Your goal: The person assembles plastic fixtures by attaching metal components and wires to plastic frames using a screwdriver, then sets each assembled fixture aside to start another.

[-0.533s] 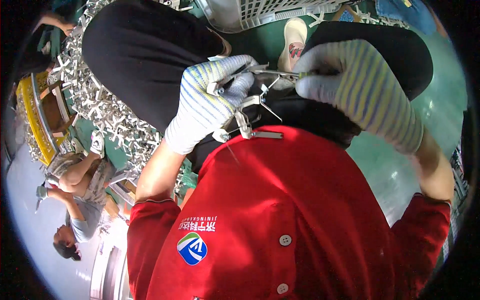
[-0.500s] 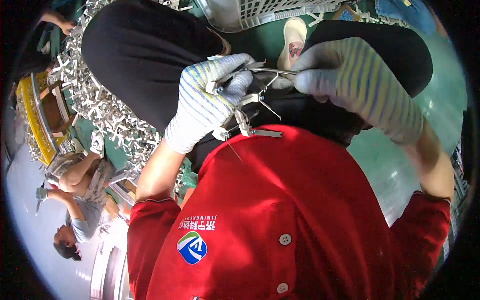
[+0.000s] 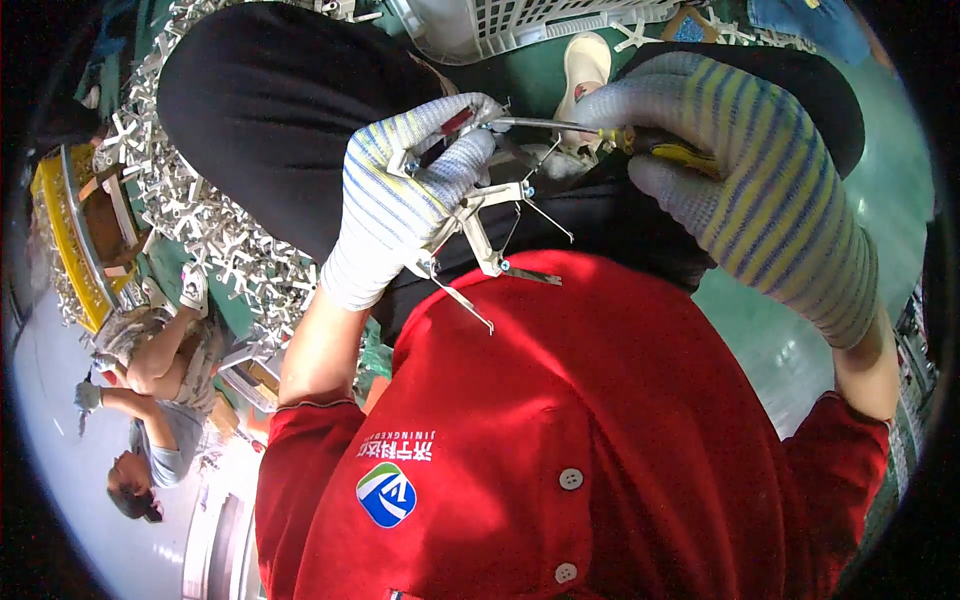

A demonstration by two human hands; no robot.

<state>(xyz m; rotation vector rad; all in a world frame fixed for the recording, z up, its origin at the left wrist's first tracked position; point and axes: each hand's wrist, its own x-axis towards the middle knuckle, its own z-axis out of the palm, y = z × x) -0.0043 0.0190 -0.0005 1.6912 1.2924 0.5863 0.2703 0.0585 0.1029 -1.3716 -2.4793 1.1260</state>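
From where I stand, the widest thing is the person's red shirt (image 3: 640, 430), bent over black trousers (image 3: 290, 100) with the knees spread, probably to make a lap for working over. A heap of pale cross-shaped parts (image 3: 205, 210) lies beside the left knee, seemingly placed within easy reach, and a slotted white crate (image 3: 440, 32) stands beyond the feet. The right hand (image 3: 775, 165), in a striped glove, curls loosely round a screwdriver (image 3: 622, 139), thumb and forefinger parted about its yellow neck; how firmly, I can't tell. The gloved left hand (image 3: 392, 200) is closed tighter, thumb and forefinger pinching a white branching frame (image 3: 484, 242) above the lap, presumably to steady it where the shaft comes in; the tip's contact is hidden by the fingers. Thin metal prongs (image 3: 548, 218) jut from the frame's ends, clear of the grip. As for markings, the shirt front carries a blue, green and white emblem (image 3: 386, 495) and, smaller, white lettering (image 3: 398, 447), upside down from here.
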